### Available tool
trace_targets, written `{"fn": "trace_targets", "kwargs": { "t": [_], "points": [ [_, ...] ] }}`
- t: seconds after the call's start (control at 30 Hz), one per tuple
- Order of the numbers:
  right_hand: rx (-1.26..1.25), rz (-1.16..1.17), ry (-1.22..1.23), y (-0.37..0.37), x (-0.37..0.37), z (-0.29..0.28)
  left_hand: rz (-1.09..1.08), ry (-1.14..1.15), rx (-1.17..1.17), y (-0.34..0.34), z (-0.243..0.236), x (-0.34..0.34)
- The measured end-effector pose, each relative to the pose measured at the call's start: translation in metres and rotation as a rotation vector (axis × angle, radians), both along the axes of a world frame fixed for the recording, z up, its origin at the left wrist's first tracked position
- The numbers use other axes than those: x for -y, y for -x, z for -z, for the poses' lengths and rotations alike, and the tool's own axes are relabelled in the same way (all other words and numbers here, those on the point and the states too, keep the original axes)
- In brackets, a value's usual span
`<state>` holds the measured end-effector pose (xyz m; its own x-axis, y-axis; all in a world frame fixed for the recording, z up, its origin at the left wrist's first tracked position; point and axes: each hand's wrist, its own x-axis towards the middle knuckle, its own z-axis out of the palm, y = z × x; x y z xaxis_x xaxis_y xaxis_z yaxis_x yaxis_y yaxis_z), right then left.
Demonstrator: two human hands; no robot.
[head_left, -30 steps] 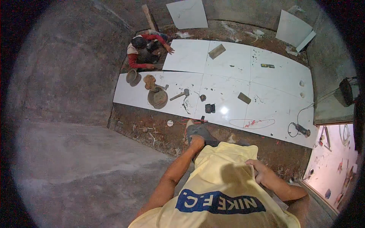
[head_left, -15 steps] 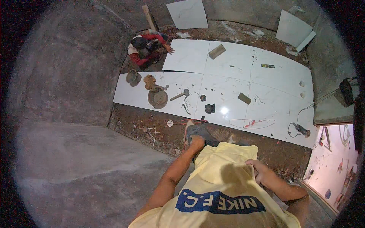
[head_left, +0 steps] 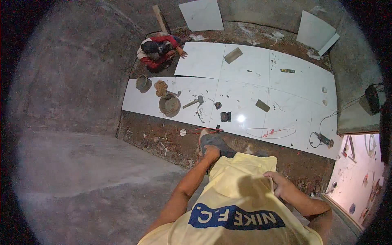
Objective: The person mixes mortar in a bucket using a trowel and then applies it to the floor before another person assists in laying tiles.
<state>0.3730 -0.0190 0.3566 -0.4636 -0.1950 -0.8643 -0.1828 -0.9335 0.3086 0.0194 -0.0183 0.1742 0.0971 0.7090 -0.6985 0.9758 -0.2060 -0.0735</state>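
Observation:
My left hand (head_left: 212, 151) rests on my dark trouser leg (head_left: 220, 145); how its fingers are set cannot be made out. With bent fingers, my right hand (head_left: 278, 182) holds a fold at the side of my yellow shirt (head_left: 241, 183). Beyond my legs lie large white floor tiles (head_left: 245, 96). On them, nearest my left hand, are a small dark block-like object (head_left: 226, 116), a mallet (head_left: 193, 102) and a mortar-stained bucket (head_left: 169, 106). Both hands are away from these tools.
A co-worker (head_left: 157, 52) in red sleeves crouches at the far left, one hand at a tile's edge. A power tool (head_left: 325, 140) with a cord lies at the right. Loose tiles (head_left: 201, 15) lean on the back wall. Bare soil (head_left: 151, 134) borders the tiled area.
The co-worker's head and upper body have shifted slightly, with the hand still by the tile edge. My two hands have stayed in place.

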Motion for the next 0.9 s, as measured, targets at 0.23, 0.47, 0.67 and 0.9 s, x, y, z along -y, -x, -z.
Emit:
{"fn": "trace_targets", "kwargs": {
  "t": [0.23, 0.47, 0.67, 0.9],
  "points": [
    [-0.024, -0.301, -0.747, -0.022, 0.034, 0.058, 0.016, 0.082, 0.021, -0.001, -0.006, -0.010],
    [0.078, -0.087, -0.158, -0.003, 0.008, 0.013, -0.048, -0.040, 0.031, 0.001, -0.004, 0.002],
    [0.008, -0.039, -0.036, 0.004, 0.000, -0.006, -0.106, 0.094, -0.021, 0.016, 0.030, 0.007],
    [0.011, -0.221, -0.514, -0.017, 0.023, 0.059, -0.422, 0.394, -0.020, 0.016, 0.046, 0.001]
  ]
}}
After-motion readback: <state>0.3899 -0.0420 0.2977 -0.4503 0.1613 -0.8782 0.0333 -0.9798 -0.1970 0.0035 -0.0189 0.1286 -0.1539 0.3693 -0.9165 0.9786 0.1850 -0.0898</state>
